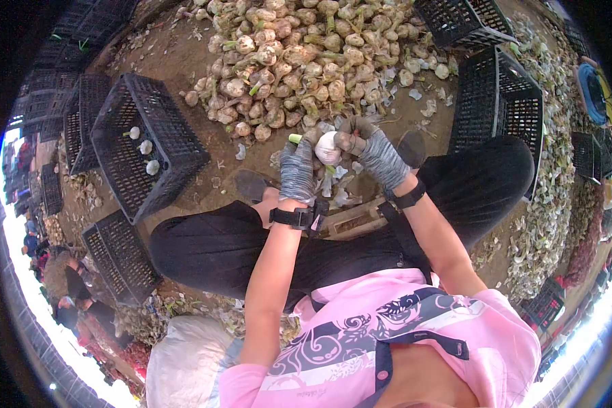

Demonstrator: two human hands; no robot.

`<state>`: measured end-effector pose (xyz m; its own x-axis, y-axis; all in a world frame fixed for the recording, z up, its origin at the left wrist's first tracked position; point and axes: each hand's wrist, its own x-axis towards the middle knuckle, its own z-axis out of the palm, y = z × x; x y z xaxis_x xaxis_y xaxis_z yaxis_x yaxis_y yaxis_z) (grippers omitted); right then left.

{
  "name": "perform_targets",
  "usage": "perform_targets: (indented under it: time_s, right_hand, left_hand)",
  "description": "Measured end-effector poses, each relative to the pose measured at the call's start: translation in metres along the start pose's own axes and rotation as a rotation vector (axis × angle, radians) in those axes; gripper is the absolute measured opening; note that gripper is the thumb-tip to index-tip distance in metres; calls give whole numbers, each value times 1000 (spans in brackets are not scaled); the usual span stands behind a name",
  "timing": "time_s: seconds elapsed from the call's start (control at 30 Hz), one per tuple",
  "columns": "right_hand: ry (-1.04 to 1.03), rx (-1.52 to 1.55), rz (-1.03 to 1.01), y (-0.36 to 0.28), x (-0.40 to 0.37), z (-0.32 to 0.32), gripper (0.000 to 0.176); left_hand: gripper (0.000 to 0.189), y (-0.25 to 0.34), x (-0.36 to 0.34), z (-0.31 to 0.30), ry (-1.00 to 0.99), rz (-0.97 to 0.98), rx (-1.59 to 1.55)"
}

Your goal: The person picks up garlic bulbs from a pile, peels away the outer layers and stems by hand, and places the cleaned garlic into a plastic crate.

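A white garlic bulb (328, 151) is held between my two gloved hands, in front of the pile. My left hand (298, 166) wears a grey knitted glove; its fingers close on the bulb's left side, and a green stem end (295, 139) pokes out by them. My right hand (377, 151), gloved too, has its fingers curled against the bulb's right side. Part of the fingertips is hidden behind the bulb. Pale peeled skins (333, 182) lie on the ground just below. Beyond the hands spreads a big heap of soil-stained garlic (285, 75).
On the left, a black plastic crate (173, 136) holds three white bulbs (145, 147); another crate (122, 255) stands nearer me. Two more crates (466, 24) (500, 102) are at the right. Garlic skins (544, 204) cover the ground at far right. A white sack (187, 360) sits by my left side.
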<state>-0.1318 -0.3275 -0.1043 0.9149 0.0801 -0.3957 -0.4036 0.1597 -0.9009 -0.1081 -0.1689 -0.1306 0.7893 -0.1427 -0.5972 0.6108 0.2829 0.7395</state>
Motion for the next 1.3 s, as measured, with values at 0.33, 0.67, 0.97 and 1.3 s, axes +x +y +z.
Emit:
perform_targets:
  time_s: [0.33, 0.67, 0.97, 1.3]
  right_hand:
    - [39, 378, -19, 30, 7, -9, 26]
    - [222, 23, -103, 27, 13, -6, 17]
    - [167, 123, 86, 48, 18, -17, 21]
    - [110, -63, 59, 89, 34, -22, 27]
  left_hand:
    - [19, 5, -3, 5, 41, -56, -68]
    - [13, 5, -4, 5, 170, 244, 8]
    - [32, 58, 13, -64, 244, -2, -791]
    - [24, 141, 32, -105, 495, 646, -164]
